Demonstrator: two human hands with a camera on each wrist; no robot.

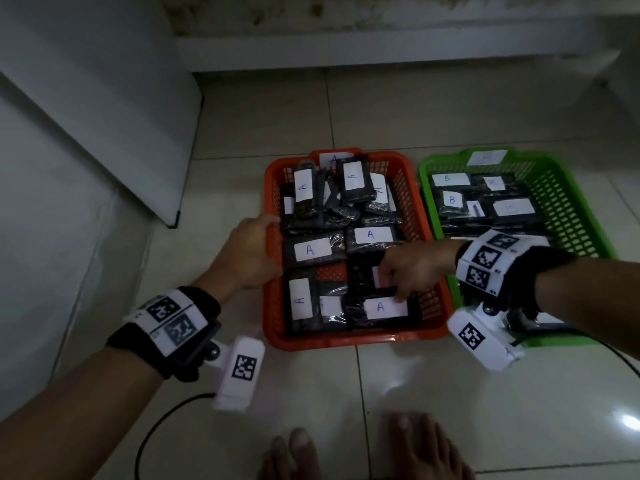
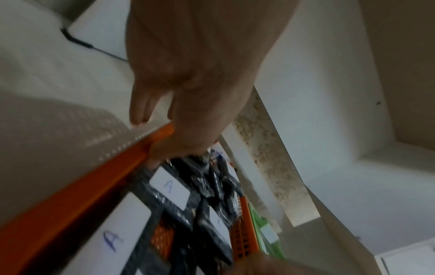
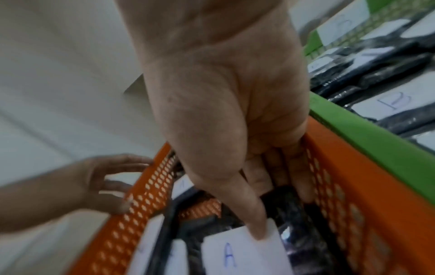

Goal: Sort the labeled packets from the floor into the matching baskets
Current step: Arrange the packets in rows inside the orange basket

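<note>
An orange basket (image 1: 346, 341) holds several dark packets with white "A" labels. To its right stands a green basket (image 1: 568, 209) with "B" packets (image 1: 452, 199). My left hand (image 1: 249, 251) grips the orange basket's left rim (image 2: 82, 186), thumb over the edge and fingers (image 3: 113, 188) on the outer wall. My right hand (image 1: 415, 268) reaches into the orange basket's near right corner. Its thumb (image 3: 256, 219) presses the label of an A packet (image 1: 381, 308) lying there, and the other fingers curl down behind the packet's far edge. No packet shows on the floor.
My bare feet (image 1: 363, 452) stand on the tiled floor just before the baskets. A white panel (image 1: 104, 116) leans at the left, and a wall ledge (image 1: 381, 50) runs behind. A black cable (image 1: 156, 427) trails from my left wrist.
</note>
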